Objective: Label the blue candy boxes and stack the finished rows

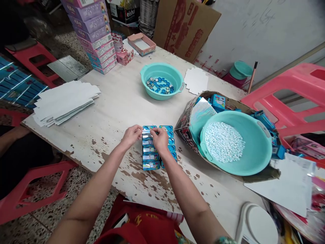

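Observation:
Two columns of small blue boxes point(151, 165) lie on the table below my hands, the left column topped with shiny strips. Between my fingertips stretches a short, pale, see-through strip point(146, 131), over the upper part of the left column. My left hand point(132, 136) pinches its left end. With thumb and fingers closed, my right hand point(159, 138) holds the other end and covers part of the right column. Round blue marks show on the right-hand boxes. Whether the strip touches a box I cannot tell.
A turquoise basin point(162, 96) holds blue and silver discs. A larger basin point(259, 149) of white pellets rests on a carton point(186, 127) of blue boxes at right. White card sheets point(66, 101), stacked boxes point(101, 54) and a scale point(261, 223) stand around. A person sits at left.

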{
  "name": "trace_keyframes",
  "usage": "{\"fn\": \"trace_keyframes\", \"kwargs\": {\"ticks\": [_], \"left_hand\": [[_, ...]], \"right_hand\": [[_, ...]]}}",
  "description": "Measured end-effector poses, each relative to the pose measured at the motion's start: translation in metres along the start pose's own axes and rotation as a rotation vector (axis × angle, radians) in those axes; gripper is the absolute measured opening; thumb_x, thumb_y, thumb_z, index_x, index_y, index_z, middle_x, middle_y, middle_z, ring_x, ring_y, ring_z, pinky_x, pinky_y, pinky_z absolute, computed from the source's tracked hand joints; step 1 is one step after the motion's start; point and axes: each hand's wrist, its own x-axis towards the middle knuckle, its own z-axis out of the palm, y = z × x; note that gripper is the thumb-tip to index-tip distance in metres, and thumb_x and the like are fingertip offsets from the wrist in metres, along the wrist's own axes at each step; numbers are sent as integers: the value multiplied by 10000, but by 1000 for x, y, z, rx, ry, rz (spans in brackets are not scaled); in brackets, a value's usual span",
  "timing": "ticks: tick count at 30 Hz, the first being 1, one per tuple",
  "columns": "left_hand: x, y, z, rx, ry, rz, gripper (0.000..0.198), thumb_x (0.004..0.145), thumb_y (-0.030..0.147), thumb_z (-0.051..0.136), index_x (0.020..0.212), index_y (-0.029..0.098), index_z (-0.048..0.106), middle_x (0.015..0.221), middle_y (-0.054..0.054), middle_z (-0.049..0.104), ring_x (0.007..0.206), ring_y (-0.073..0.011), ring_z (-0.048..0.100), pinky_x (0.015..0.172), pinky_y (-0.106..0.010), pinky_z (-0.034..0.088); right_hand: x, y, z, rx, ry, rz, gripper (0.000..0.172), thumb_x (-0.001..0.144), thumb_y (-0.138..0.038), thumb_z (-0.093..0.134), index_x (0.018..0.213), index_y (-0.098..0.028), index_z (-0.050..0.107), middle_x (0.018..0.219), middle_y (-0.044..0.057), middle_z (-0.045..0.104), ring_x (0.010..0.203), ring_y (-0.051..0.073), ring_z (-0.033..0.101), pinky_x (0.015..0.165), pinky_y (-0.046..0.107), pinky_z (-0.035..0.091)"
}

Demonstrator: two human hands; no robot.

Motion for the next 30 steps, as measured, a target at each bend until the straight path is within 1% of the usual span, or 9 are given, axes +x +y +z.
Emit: {"fn": "trace_keyframes", "kwargs": {"ticks": [8,12,15,19,21,23,25,27,30], "left_hand": [[30,-19,2,96,30,55,134,740,236,469,872,217,456,577,48,531,530,-119,506,535,-228,398],[33,-27,9,-15,29,-49,91,779,260,430,855,219,456,582,44,505,500,-114,483,506,-226,397],[33,-31,10,125,70,-159,143,773,268,470,903,217,501,608,19,551,558,-147,545,572,-266,439],[21,-35,23,223,214,-138,356,826,403,449,1090,183,542,1090,-106,630,1038,-231,569,890,-350,425],[9,-36,35,119,214,-56,540,861,500,365,1282,168,422,1366,-111,447,1256,-218,411,1025,-339,329],[-2,-35,44,73,118,-36,674,849,572,345,1386,169,284,1465,-96,297,1339,-209,287,1086,-335,248],[-10,-33,45,99,69,-109,742,824,624,348,1405,171,260,1478,-104,265,1357,-233,243,1106,-363,205],[-11,-30,39,136,119,-193,777,802,657,351,1405,174,269,1477,-119,262,1362,-261,224,1107,-394,192],[1,-22,28,207,227,-54,764,791,632,414,1411,213,257,1481,-95,257,1360,-258,226,1100,-389,198]], "right_hand": [[21,-4,21,-351,5,-36,203,810,-277,489,780,-200,675,909,68,589,914,214,496,731,293,376],[27,-2,24,-389,65,-40,224,796,-249,511,983,-176,612,1022,90,542,929,221,496,728,304,387],[25,5,16,-345,104,-91,315,811,-187,474,1119,-158,530,1106,103,506,944,206,501,736,297,400],[12,17,9,-441,-6,-362,269,880,-274,441,1106,-214,573,1227,94,495,1118,247,419,912,374,341],[9,18,9,-532,-67,-428,312,889,-322,444,1174,-243,544,1333,87,439,1199,281,348,964,444,283],[8,16,7,-562,-113,-436,350,893,-321,440,1229,-251,506,1386,86,396,1248,296,300,991,494,236],[2,11,-2,-491,-131,-415,354,884,-320,457,1225,-242,513,1402,91,378,1280,298,270,1016,509,207],[-21,9,-18,-312,-112,-351,351,872,-338,474,1205,-241,528,1389,91,392,1286,285,279,1034,492,216],[-89,21,-41,110,-121,-59,305,858,-373,479,1138,-272,549,1209,75,540,1138,242,464,970,436,354]]}}
